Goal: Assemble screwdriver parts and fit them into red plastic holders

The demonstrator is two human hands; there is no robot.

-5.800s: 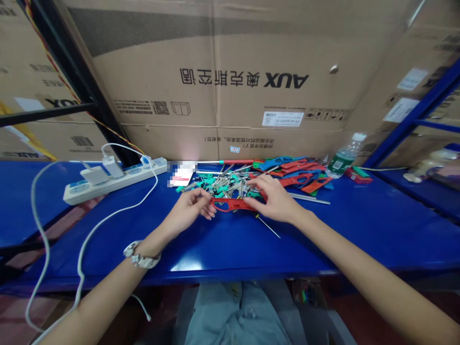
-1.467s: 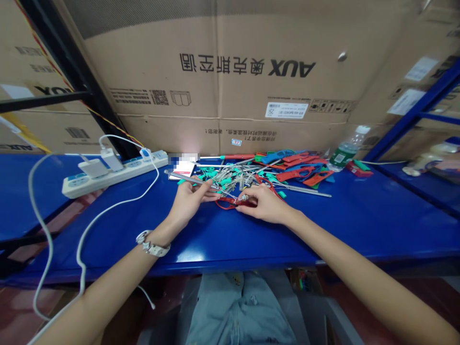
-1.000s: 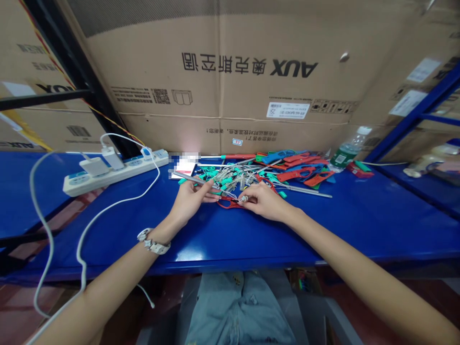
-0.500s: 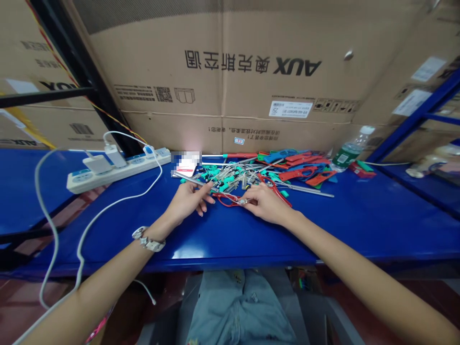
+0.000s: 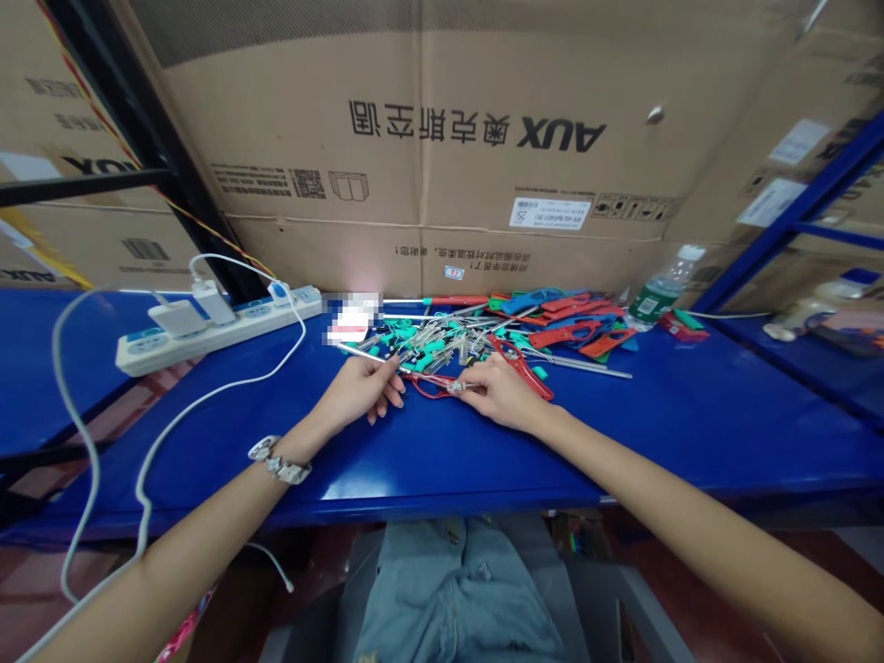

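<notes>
My left hand (image 5: 359,385) is closed on a thin metal rod (image 5: 366,353) whose far end points up and left. To its right, my right hand (image 5: 503,391) pinches a small clear-and-metal piece (image 5: 457,387) with thin white strands running toward the left hand. A red loop (image 5: 426,390) lies between the hands. Just beyond them is a heap of small green and silver parts (image 5: 435,345). Red and blue plastic pieces (image 5: 566,308) are piled at the heap's right. A red piece (image 5: 529,373) lies beside my right hand.
A white power strip (image 5: 221,329) with plugs and cables is at the left of the blue table (image 5: 442,460). A bottle (image 5: 667,290) stands at the back right near a small red box (image 5: 680,324). A large cardboard box (image 5: 442,175) rises behind.
The whole view has shifted slightly. The rod in my left hand has tilted a little, and the two hands remain close together in much the same grip.
</notes>
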